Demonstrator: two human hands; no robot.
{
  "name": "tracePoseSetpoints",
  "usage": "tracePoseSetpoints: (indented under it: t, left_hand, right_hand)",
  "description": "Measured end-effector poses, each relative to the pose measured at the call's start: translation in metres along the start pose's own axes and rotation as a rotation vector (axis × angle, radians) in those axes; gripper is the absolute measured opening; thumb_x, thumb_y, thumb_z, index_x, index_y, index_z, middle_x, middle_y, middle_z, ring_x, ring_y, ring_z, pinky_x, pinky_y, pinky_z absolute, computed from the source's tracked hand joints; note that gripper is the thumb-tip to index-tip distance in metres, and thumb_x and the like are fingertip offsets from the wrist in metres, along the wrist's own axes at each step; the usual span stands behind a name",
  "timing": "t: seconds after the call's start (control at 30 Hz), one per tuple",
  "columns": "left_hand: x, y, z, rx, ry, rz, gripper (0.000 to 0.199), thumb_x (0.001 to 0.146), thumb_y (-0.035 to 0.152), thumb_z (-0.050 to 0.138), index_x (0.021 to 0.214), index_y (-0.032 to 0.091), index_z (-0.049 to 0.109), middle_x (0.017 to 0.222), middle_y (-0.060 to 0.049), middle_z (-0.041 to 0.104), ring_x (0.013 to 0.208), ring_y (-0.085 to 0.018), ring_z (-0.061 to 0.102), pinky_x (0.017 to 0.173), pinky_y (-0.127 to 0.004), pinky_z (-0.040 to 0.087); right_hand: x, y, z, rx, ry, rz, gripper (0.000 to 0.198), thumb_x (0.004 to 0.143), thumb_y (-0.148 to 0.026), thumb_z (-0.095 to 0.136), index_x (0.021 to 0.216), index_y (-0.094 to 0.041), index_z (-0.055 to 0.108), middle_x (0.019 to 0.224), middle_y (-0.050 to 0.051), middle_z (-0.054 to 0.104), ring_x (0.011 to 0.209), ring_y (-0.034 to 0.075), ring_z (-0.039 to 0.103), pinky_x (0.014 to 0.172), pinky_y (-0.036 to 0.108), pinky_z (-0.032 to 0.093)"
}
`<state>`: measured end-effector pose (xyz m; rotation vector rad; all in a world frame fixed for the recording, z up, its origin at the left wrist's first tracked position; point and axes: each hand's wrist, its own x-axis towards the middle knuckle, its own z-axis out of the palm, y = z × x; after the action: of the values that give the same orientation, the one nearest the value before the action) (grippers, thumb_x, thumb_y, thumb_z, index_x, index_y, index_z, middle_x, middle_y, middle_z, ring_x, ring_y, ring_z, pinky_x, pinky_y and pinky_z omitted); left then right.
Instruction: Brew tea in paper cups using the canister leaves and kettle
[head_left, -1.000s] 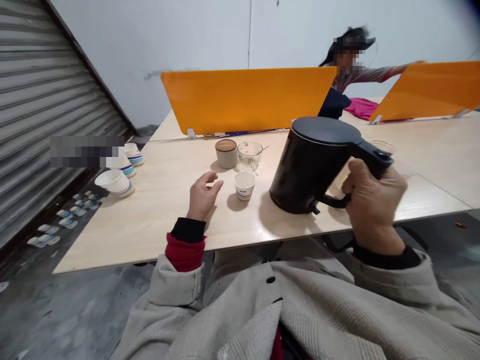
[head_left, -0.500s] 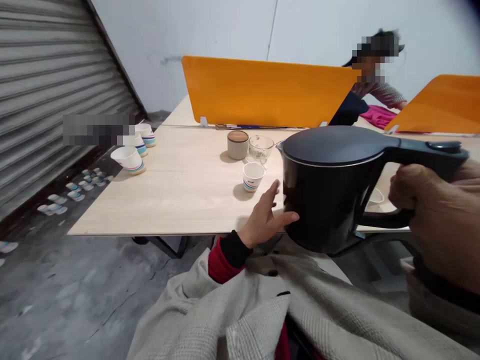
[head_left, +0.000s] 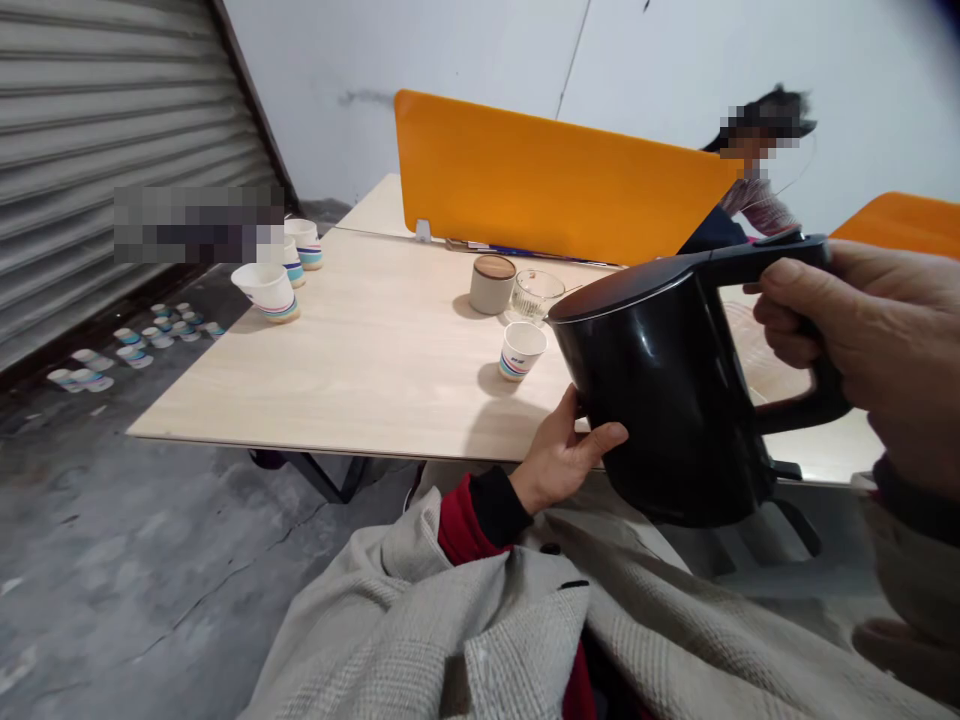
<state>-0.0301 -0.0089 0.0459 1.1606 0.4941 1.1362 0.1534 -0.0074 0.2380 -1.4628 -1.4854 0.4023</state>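
Note:
A black electric kettle (head_left: 667,410) is held up in front of me at the near table edge, tilted with its spout toward the left. My right hand (head_left: 877,330) is wrapped round its handle. My left hand (head_left: 562,455) cups the kettle's left side, thumb on the front of the body and fingers partly hidden behind it. Just left of the spout and lower, a white paper cup (head_left: 523,352) with coloured stripes stands upright on the table. Behind that cup are a clear glass cup (head_left: 538,292) and a grey canister (head_left: 492,286) with a wooden lid.
More paper cups (head_left: 266,292) stand at the left edge of the wooden table (head_left: 360,370). Several cups (head_left: 161,332) are on the floor by the shutter. An orange divider (head_left: 555,175) runs along the back; beyond it a person (head_left: 765,205) leans over.
The kettle has tipped, its handle side rising and its spout dropping toward the paper cup. My left hand has come against the kettle's side. The view has turned slightly.

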Motion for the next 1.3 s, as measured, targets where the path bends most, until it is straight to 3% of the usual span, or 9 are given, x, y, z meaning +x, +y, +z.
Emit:
tracePoseSetpoints:
  t: [0.2, 0.43, 0.6, 0.73, 0.93, 1.3]
  left_hand:
    - [0.003, -0.011, 0.002, -0.047, 0.036, 0.0, 0.078, 0.091, 0.065, 0.078, 0.146, 0.014, 0.056, 0.151, -0.021, 0.066, 0.137, -0.037, 0.063, 0.117, -0.054, 0.052]
    - [0.006, -0.018, 0.001, -0.084, 0.057, -0.022, 0.08, 0.091, 0.067, 0.078, 0.147, 0.015, 0.055, 0.15, -0.02, 0.067, 0.134, -0.036, 0.065, 0.115, -0.053, 0.054]
    - [0.007, -0.022, 0.002, -0.091, 0.081, -0.02, 0.078, 0.092, 0.067, 0.077, 0.145, 0.014, 0.057, 0.149, -0.02, 0.068, 0.134, -0.035, 0.065, 0.12, -0.054, 0.05]
    - [0.007, -0.024, 0.004, -0.123, 0.093, -0.037, 0.076, 0.091, 0.067, 0.078, 0.145, 0.016, 0.058, 0.15, -0.019, 0.067, 0.136, -0.036, 0.064, 0.122, -0.055, 0.049]
    - [0.007, -0.022, 0.005, -0.146, 0.106, -0.043, 0.079, 0.089, 0.07, 0.078, 0.143, 0.015, 0.059, 0.15, -0.02, 0.066, 0.138, -0.038, 0.063, 0.12, -0.056, 0.051]
    - [0.004, -0.022, 0.006, -0.136, 0.118, -0.067, 0.078, 0.089, 0.073, 0.076, 0.141, 0.018, 0.06, 0.139, -0.017, 0.071, 0.13, -0.036, 0.066, 0.111, -0.053, 0.056]
  right_hand:
    - [0.012, -0.015, 0.01, -0.139, -0.109, 0.057, 0.028, 0.098, -0.037, 0.069, 0.076, -0.02, 0.061, 0.071, 0.001, 0.054, 0.054, 0.008, 0.047, 0.039, 0.019, 0.029]
    - [0.016, -0.029, 0.023, -0.179, -0.144, 0.061, 0.03, 0.099, -0.03, 0.064, 0.072, -0.02, 0.059, 0.069, 0.001, 0.053, 0.054, 0.008, 0.046, 0.042, 0.019, 0.032]
    - [0.017, -0.035, 0.027, -0.262, -0.161, 0.079, 0.03, 0.099, -0.033, 0.064, 0.072, -0.021, 0.058, 0.068, 0.001, 0.052, 0.053, 0.009, 0.045, 0.039, 0.022, 0.025]
    - [0.02, -0.031, 0.027, -0.234, -0.188, 0.07, 0.028, 0.098, -0.033, 0.065, 0.074, -0.021, 0.057, 0.07, 0.0, 0.053, 0.056, 0.008, 0.046, 0.043, 0.02, 0.032]
    - [0.023, -0.035, 0.029, -0.303, -0.206, 0.114, 0.034, 0.1, -0.038, 0.065, 0.072, -0.021, 0.056, 0.065, 0.0, 0.051, 0.054, 0.008, 0.044, 0.043, 0.02, 0.031]
    - [0.025, -0.044, 0.037, -0.235, -0.242, 0.067, 0.039, 0.1, -0.024, 0.065, 0.061, -0.022, 0.059, 0.057, -0.001, 0.05, 0.046, 0.007, 0.04, 0.035, 0.018, 0.027]
